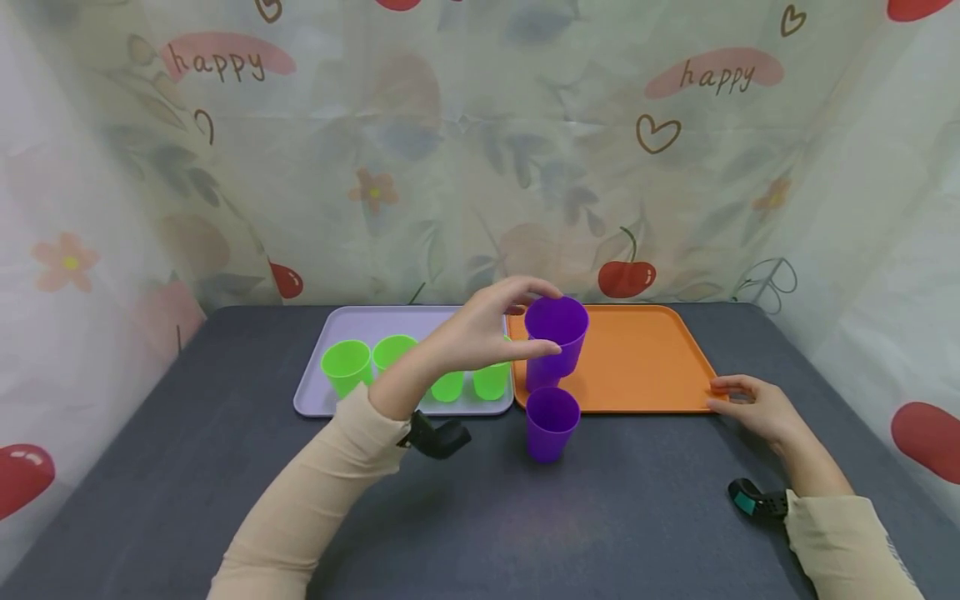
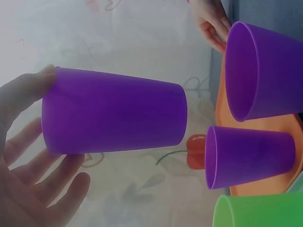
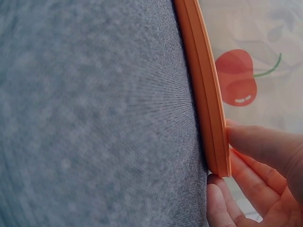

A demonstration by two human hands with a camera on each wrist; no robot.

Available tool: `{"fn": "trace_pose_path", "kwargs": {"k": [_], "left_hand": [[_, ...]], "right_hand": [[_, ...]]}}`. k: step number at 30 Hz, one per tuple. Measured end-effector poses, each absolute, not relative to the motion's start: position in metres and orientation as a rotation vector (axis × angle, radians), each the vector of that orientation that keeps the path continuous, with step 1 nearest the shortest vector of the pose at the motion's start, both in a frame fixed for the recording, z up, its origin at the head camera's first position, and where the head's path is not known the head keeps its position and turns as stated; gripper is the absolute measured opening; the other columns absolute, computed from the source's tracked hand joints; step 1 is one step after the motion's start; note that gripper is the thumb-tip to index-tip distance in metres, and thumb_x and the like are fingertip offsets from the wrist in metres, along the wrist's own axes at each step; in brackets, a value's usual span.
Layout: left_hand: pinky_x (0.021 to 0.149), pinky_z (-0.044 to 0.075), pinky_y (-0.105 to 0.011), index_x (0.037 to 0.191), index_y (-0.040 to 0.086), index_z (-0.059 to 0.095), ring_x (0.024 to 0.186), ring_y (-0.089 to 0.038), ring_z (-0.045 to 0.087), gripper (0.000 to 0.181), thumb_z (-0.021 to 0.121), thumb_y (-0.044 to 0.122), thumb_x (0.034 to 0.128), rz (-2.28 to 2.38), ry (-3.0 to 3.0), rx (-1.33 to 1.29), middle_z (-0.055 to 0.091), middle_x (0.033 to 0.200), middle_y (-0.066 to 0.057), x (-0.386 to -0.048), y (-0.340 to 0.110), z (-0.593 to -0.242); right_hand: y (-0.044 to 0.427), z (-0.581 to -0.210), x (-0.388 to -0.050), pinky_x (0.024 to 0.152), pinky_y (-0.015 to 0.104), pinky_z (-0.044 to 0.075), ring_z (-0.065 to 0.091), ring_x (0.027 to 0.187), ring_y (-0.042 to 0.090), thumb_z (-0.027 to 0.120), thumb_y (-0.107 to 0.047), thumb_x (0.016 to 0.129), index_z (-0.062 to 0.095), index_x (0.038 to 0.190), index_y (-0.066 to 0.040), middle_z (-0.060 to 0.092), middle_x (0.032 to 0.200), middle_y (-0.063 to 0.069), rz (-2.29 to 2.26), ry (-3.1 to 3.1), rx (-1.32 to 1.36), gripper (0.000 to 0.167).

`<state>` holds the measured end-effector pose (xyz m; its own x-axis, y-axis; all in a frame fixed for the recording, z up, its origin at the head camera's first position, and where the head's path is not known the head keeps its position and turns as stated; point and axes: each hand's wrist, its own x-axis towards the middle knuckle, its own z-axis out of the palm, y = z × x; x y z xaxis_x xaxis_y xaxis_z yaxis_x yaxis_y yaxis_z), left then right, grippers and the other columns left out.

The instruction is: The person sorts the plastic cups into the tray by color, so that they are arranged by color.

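My left hand [image 1: 498,325] holds a purple cup [image 1: 561,333] upright in the air, thumb and fingers at its rim. The left wrist view shows this cup [image 2: 113,111] from the side. Below and partly behind it, a second purple cup [image 1: 538,375] stands on the left part of the orange tray [image 1: 637,358]. A third purple cup [image 1: 552,429] stands on the table in front of that tray. My right hand [image 1: 757,408] pinches the orange tray at its near right corner, thumb at the rim [image 3: 208,94].
A light purple tray [image 1: 315,392] lies left of the orange one, bearing several green cups [image 1: 347,367]. My left forearm partly hides them. Dark grey cloth covers the table [image 1: 600,517]. A patterned curtain [image 1: 465,167] hangs behind and at both sides.
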<state>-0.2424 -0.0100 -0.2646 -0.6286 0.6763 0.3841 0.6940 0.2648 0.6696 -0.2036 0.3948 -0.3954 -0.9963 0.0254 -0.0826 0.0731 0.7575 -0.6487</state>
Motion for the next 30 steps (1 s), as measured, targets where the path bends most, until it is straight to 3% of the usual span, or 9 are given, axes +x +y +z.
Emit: {"fn": "trace_pose_path", "kwargs": {"k": [20,27,30], "left_hand": [[0.099,0.042,-0.024,0.114,0.010,0.055,0.119,-0.017,0.051,0.040,0.072,0.017,0.0781,-1.297,-2.571,-1.510,0.057,0.120,-0.002,-0.267,0.048,-0.278],[0.102,0.042,-0.033,0.113,0.009,0.055,0.121,-0.018,0.051,0.040,0.073,0.019,0.0786,-1.264,-2.636,-1.495,0.057,0.121,-0.003,-0.278,0.057,-0.285],[0.101,0.043,-0.032,0.111,0.009,0.055,0.119,-0.019,0.053,0.039,0.074,0.020,0.0784,-1.232,-2.669,-1.480,0.058,0.122,-0.005,-0.283,0.059,-0.288]], "right_hand": [[0.395,-0.395,-0.204,0.070,0.015,0.043,0.045,0.117,0.044,0.060,-0.037,0.090,0.048,0.128,0.005,0.046,0.132,0.032,-1.084,2.876,0.081,0.059],[0.394,-0.395,-0.204,0.069,0.014,0.043,0.047,0.116,0.043,0.060,-0.035,0.090,0.049,0.128,0.006,0.047,0.131,0.032,-1.071,2.880,0.089,0.057],[0.394,-0.396,-0.204,0.069,0.014,0.043,0.047,0.116,0.044,0.060,-0.034,0.090,0.048,0.128,0.007,0.046,0.131,0.033,-1.081,2.873,0.084,0.057]]}}
